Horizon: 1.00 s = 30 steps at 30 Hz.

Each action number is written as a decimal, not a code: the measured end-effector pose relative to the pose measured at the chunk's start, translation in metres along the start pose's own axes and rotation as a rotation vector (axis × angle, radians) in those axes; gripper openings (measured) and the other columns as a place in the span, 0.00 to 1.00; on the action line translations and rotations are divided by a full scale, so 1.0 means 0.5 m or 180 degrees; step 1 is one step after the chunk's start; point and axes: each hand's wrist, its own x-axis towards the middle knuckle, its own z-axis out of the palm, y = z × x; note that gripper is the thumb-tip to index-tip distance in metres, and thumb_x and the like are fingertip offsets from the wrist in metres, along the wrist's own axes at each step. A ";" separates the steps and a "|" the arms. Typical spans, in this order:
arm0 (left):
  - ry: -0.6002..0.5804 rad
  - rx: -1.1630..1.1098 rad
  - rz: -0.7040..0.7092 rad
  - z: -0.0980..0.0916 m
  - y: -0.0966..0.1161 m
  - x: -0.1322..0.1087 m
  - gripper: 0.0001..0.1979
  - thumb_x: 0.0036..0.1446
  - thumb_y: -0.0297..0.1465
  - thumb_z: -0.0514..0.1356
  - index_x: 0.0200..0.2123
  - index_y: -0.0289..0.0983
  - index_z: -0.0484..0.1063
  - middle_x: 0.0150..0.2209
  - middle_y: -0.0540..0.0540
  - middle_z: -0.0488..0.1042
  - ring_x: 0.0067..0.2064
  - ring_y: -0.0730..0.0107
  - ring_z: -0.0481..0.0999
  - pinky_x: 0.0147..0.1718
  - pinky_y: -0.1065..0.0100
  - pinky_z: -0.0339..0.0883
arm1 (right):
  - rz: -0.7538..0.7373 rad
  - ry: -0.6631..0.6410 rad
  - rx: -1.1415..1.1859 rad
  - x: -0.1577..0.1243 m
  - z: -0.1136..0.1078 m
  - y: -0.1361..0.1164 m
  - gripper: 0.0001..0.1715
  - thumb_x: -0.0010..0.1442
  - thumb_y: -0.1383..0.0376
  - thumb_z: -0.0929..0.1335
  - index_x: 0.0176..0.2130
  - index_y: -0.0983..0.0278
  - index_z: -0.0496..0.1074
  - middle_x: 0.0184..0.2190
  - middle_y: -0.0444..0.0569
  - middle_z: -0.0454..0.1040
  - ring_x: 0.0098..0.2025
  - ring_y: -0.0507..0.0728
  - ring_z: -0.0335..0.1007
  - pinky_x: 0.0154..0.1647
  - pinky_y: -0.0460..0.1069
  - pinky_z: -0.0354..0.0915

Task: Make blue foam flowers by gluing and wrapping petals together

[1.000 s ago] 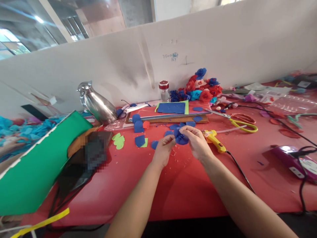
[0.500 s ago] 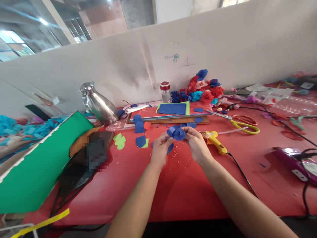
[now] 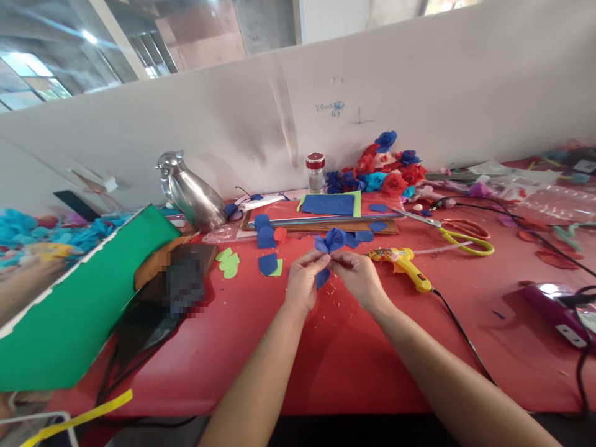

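Observation:
A blue paper flower (image 3: pixel 333 239) is held upright over the middle of the table, its petals spreading above my fingertips. My left hand (image 3: pixel 305 277) pinches it low on the left side. From the right, my right hand (image 3: pixel 359 273) is closed on the flower's base, thumb and fingers together. Below the hands, a loose blue petal (image 3: pixel 322 278) shows partly. A yellow glue gun (image 3: pixel 410 268) lies to the right of my right hand. Blue paper petals (image 3: pixel 267 237) and green paper leaves (image 3: pixel 228 263) lie to the left.
Scissors (image 3: pixel 459 237) with red and yellow handles lie at right, near finished paper flowers (image 3: pixel 391 167). A steel jug (image 3: pixel 198 195) and a red-lidded jar (image 3: pixel 316 174) stand at the back. A green board (image 3: pixel 88 304) slants at left; a purple device (image 3: pixel 559 313) with cables sits at right.
The flower has been tipped from facing me to standing upright. My right hand has moved left and down to its base, closer to my left hand. The view has shifted slightly.

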 end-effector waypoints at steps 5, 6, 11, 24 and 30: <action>0.0002 0.0201 0.0081 -0.004 0.009 0.000 0.10 0.34 0.33 0.71 0.20 0.35 0.76 0.22 0.50 0.73 0.27 0.75 0.68 0.32 0.70 0.61 | 0.0025 -0.0046 -0.0020 -0.003 0.002 0.000 0.13 0.48 0.58 0.69 0.32 0.63 0.79 0.30 0.47 0.80 0.34 0.58 0.74 0.41 0.52 0.67; -0.0005 0.0309 0.0134 -0.004 0.009 0.000 0.09 0.35 0.33 0.71 0.20 0.35 0.76 0.22 0.50 0.73 0.27 0.75 0.68 0.32 0.70 0.61 | 0.0018 -0.0069 -0.0025 -0.003 0.003 0.000 0.13 0.48 0.58 0.69 0.31 0.63 0.79 0.30 0.47 0.80 0.34 0.58 0.74 0.41 0.52 0.67; 0.0073 0.0563 0.0261 -0.002 0.005 0.000 0.08 0.36 0.33 0.69 0.20 0.35 0.77 0.23 0.49 0.75 0.28 0.74 0.69 0.33 0.69 0.62 | -0.0077 -0.0132 -0.0145 -0.006 0.006 -0.001 0.12 0.49 0.59 0.68 0.30 0.61 0.79 0.29 0.46 0.80 0.33 0.59 0.74 0.37 0.51 0.66; 0.0183 0.0910 0.0728 0.000 -0.005 -0.003 0.09 0.39 0.37 0.68 0.22 0.37 0.76 0.25 0.50 0.76 0.32 0.69 0.71 0.37 0.67 0.64 | -0.0419 -0.0011 -0.0576 -0.013 0.011 0.005 0.11 0.53 0.62 0.65 0.27 0.59 0.78 0.26 0.46 0.79 0.32 0.59 0.73 0.38 0.51 0.66; 0.0190 0.0887 0.0463 0.001 -0.008 -0.005 0.09 0.37 0.34 0.69 0.23 0.36 0.78 0.23 0.49 0.75 0.30 0.71 0.70 0.35 0.68 0.63 | -0.0230 0.0134 -0.0446 -0.008 0.009 0.008 0.12 0.51 0.61 0.66 0.32 0.60 0.79 0.33 0.48 0.81 0.34 0.61 0.75 0.39 0.53 0.67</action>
